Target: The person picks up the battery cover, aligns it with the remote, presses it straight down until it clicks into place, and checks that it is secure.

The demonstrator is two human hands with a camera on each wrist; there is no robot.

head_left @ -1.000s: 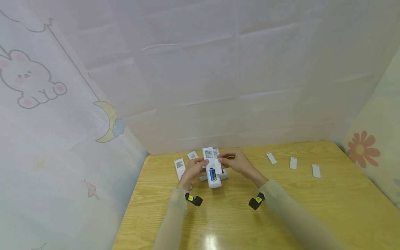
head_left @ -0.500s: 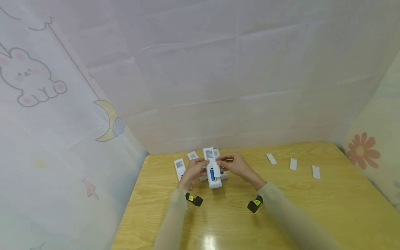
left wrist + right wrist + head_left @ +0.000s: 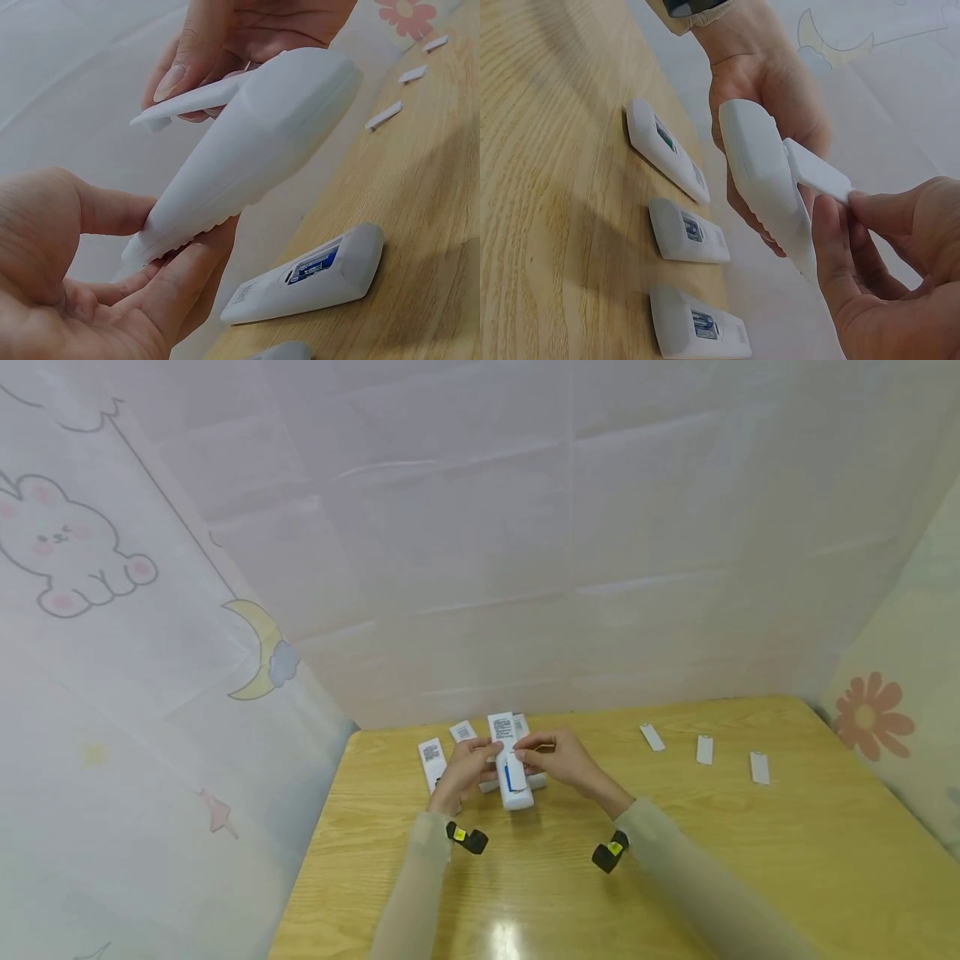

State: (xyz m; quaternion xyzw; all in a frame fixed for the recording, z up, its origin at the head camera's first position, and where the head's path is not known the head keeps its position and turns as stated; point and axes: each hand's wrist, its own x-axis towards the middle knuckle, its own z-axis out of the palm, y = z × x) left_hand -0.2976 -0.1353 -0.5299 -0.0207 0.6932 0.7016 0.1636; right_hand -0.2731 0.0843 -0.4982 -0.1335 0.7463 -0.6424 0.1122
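My left hand (image 3: 467, 768) grips a white remote control (image 3: 501, 728) by its narrower end, thumb on one side and fingers beneath. Between thumb and fingers my right hand (image 3: 558, 758) pinches a white battery cover (image 3: 819, 171). The cover lies over most of the remote's battery bay, and a blue strip of battery shows along its left side. In both wrist views the cover stands tilted, one end near the remote's thick end. Three more white remotes lie on the table; the right wrist view shows the remote (image 3: 688, 229) in the middle with its bay uncovered and batteries inside.
Three loose battery covers lie apart on the right of the wooden table (image 3: 600, 893), among them the middle cover (image 3: 704, 749). A printed cloth wall (image 3: 480, 568) rises behind the table's back edge. The uncovered remotes sit close behind and left of my hands.
My right hand has brought the battery cover leftward over the bay of the held remote, so less of the blue battery shows. The left hand keeps its grip almost in place.
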